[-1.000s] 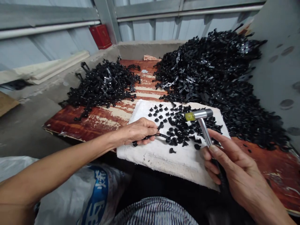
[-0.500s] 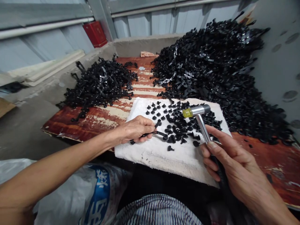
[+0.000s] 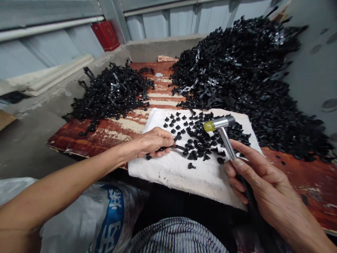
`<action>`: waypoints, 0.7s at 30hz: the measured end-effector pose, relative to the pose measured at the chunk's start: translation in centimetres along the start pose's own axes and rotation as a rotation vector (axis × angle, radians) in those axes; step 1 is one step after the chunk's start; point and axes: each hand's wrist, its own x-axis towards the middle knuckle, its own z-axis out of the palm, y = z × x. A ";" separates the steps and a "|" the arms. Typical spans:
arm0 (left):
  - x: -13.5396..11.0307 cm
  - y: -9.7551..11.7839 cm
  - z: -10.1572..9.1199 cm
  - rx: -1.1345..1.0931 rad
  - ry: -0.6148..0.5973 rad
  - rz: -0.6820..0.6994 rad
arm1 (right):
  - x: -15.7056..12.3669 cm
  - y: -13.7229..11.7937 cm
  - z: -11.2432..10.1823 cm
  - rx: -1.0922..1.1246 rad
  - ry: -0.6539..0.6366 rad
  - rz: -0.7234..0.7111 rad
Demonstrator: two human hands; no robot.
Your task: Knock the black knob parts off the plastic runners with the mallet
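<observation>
My left hand (image 3: 155, 142) is closed around a black jointed linkage piece (image 3: 180, 148), whose arms stick out on both sides of the fingers. One tip of the piece rests among small black knobs with flat round bases (image 3: 200, 149), scattered on a folded white cloth (image 3: 171, 172). Several of these knobs stand upright near the hand; others lie tipped over. My right hand (image 3: 259, 179) grips a small mallet (image 3: 226, 137) by its dark handle. The mallet's head, with a yellow face on the left and a dark one on the right, is raised over the knobs.
A large heap of black parts (image 3: 237, 70) covers the back right of the worn red-brown board (image 3: 126, 131). A smaller heap of linkages (image 3: 113, 91) sits at left. A red box (image 3: 105, 36) stands in the corner; a white sack (image 3: 76, 218) lies below left.
Both hands keep nearly the same pose and hold the same things. The mallet's head has shifted very slightly left and up in view.
</observation>
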 end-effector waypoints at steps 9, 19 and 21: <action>0.3 0.3 -1.2 0.061 -0.075 -0.008 | 0.1 0.0 -0.3 -0.501 -0.070 -0.289; 0.5 0.4 -1.7 0.081 -0.100 -0.020 | 2.1 -1.5 1.9 -1.033 -0.151 -0.897; 0.5 0.4 -1.7 0.080 -0.102 -0.012 | 2.3 -1.5 1.9 -1.103 -0.180 -0.872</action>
